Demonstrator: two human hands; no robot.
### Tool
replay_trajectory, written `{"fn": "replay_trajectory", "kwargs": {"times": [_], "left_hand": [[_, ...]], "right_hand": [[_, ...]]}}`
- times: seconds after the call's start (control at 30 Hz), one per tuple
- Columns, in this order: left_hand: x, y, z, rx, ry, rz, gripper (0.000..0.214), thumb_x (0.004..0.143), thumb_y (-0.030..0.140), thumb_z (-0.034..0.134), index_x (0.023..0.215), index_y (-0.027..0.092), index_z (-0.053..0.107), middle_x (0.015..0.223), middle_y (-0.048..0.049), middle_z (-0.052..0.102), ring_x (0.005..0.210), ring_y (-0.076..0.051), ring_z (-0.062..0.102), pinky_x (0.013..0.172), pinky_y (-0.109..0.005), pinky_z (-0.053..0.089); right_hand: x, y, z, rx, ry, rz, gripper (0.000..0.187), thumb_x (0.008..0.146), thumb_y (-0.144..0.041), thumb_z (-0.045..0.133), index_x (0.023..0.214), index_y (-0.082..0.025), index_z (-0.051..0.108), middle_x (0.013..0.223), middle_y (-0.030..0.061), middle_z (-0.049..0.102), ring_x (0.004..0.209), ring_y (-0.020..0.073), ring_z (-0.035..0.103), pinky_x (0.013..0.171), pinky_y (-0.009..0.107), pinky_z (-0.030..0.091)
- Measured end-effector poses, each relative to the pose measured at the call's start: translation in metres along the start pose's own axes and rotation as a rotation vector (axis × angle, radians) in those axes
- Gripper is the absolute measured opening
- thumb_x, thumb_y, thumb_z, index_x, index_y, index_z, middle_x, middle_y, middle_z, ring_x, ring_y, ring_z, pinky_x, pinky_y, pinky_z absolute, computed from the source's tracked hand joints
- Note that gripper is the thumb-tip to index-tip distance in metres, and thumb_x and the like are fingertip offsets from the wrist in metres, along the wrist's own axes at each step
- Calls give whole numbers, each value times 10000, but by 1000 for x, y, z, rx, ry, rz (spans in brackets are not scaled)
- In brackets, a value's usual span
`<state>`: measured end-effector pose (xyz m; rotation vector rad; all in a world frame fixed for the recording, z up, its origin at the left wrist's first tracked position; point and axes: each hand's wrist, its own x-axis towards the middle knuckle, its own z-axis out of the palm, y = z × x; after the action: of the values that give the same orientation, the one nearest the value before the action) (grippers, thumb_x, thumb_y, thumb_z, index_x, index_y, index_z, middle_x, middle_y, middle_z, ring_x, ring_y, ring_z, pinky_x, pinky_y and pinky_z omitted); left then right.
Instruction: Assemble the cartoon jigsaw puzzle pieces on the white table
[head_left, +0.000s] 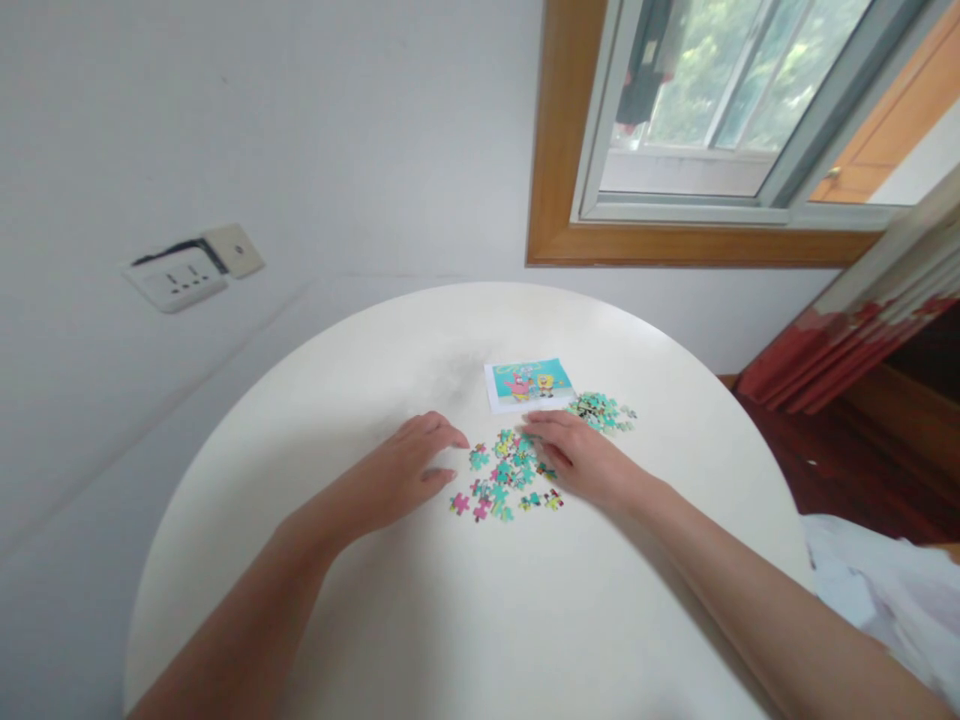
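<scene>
Loose jigsaw puzzle pieces (pixel 502 478), mostly turquoise with some pink and yellow, lie in a spread between my two hands. My left hand (pixel 415 462) rests at their left side, thumb and fingers apart, nothing held. On the right, my right hand (pixel 576 452) has its fingers stretched over the edge of the spread; what lies under them is partly hidden. Behind my right hand sits a second heap of puzzle pieces (pixel 596 410). A picture card (pixel 529 385) with a pink starfish and a yellow sponge cartoon lies just beyond the pieces.
Everything lies on a round white table (pixel 360 620) set against a white wall. A wall socket (pixel 180 278) is at the left, a wood-framed window (pixel 566 245) at the upper right. A red and beige curtain (pixel 832 330) and white cloth (pixel 870 580) are at the right.
</scene>
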<state>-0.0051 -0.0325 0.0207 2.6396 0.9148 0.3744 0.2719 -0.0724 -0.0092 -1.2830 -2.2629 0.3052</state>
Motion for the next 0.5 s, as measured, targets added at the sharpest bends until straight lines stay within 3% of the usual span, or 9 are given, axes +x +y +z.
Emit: {"fn": "replay_trajectory", "kwargs": {"times": [0.1, 0.3, 0.4, 0.5], "left_hand": [[-1, -1, 1, -45, -36, -30, 311, 825, 144, 528, 1127, 218, 547, 1121, -51, 546, 1069, -208, 539, 974, -345, 439], [0, 2, 5, -94, -66, -63, 354, 825, 176, 519, 1174, 229, 549, 1087, -44, 572, 908, -181, 603, 850, -305, 505], [4, 3, 12, -7, 54, -13, 291, 874, 195, 489, 1155, 194, 561, 1091, -77, 573, 1035, -222, 560, 950, -374, 462], [12, 9, 22, 74, 193, 52, 316, 913, 222, 467, 1216, 197, 554, 1228, -109, 547, 1195, -255, 473, 1051, -442, 383]], "right_hand": [[0, 0, 2, -36, -21, -17, 418, 829, -53, 492, 1213, -145, 629, 1262, 146, 603, 1173, 229, 541, 1030, 400, 433], [4, -11, 5, -56, -10, -73, 308, 850, -127, 554, 1133, -161, 669, 1105, 123, 654, 1053, 236, 556, 963, 408, 447], [5, -12, 2, 32, 5, -103, 303, 841, -91, 542, 1105, -154, 675, 1058, 113, 668, 1000, 213, 578, 933, 378, 458], [5, -5, -5, 88, 101, -4, 315, 840, -59, 498, 1068, -169, 687, 1008, 95, 687, 961, 201, 601, 901, 372, 468]]}}
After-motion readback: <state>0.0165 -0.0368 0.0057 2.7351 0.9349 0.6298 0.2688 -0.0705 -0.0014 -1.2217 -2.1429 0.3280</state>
